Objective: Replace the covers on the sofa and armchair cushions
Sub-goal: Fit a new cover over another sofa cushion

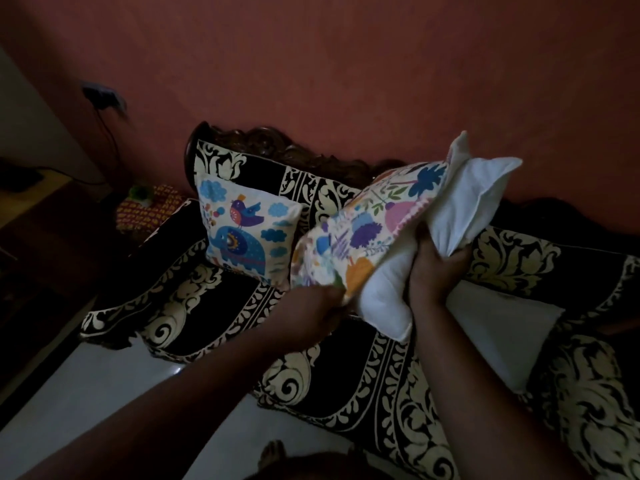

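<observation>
Printed cover [367,223] — perhaps cotton — half-sheathing plump insert [467,199].

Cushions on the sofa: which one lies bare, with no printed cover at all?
The plain white cushion lying on the seat under the right hand; the others show colourful prints.

Both bare forearms are extended forward and upward from the lower edge of the view, converging toward the middle. The left hand [317,301] is held lower, its fingers curled and pinching the printed cushion cover [367,230] at its near edge. The right hand [438,271] is raised slightly higher, its fingers closed around the white cushion insert [464,199].
</observation>
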The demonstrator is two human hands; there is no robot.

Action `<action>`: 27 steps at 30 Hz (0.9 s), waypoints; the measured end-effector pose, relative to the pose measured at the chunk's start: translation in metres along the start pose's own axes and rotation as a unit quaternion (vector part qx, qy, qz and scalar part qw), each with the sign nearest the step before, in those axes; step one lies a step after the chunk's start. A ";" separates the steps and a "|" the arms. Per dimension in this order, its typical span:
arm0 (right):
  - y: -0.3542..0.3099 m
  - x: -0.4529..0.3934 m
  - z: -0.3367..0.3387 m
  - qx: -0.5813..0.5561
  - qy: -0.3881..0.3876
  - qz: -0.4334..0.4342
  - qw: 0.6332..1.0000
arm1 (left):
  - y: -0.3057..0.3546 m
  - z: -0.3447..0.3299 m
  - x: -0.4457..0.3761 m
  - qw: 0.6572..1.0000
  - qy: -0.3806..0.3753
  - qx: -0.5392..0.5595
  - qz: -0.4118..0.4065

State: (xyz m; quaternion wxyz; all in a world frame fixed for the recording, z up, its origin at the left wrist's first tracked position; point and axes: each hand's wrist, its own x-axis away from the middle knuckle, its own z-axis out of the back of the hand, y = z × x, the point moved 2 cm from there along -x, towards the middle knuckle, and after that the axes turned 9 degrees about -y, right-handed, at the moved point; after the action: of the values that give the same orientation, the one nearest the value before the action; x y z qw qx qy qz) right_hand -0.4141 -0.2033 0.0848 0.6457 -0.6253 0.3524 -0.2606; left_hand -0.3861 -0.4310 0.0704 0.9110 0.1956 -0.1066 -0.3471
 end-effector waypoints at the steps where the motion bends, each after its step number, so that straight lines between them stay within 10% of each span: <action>1: 0.001 -0.001 0.000 0.019 -0.010 0.013 1.000 | 0.011 -0.004 0.005 0.999 -0.007 0.024 -0.026; 7: 0.017 0.026 -0.001 0.034 -0.189 -0.010 0.981 | 0.061 0.004 0.013 0.975 0.019 0.029 -0.219; 11: 0.023 0.041 -0.009 0.038 -0.297 -0.018 0.954 | 0.030 0.035 0.003 0.981 0.062 0.180 -0.024; 14: 0.025 0.058 -0.015 0.167 -0.337 0.082 0.923 | -0.004 0.069 -0.025 0.897 0.204 0.369 0.132; 19: 0.027 0.064 -0.014 0.226 -0.359 0.120 0.898 | -0.033 0.091 -0.058 0.813 0.170 0.512 0.219; 27: 0.086 0.069 0.007 0.441 -0.503 0.106 0.736 | -0.003 0.077 -0.026 0.817 0.109 0.562 0.063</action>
State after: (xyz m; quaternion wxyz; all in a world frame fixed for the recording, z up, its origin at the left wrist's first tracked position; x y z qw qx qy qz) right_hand -0.3751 -0.2456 -0.0096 0.9557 -0.2691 -0.1140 0.0356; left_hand -0.4328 -0.4370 0.1371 0.6679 0.7032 -0.1957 -0.1454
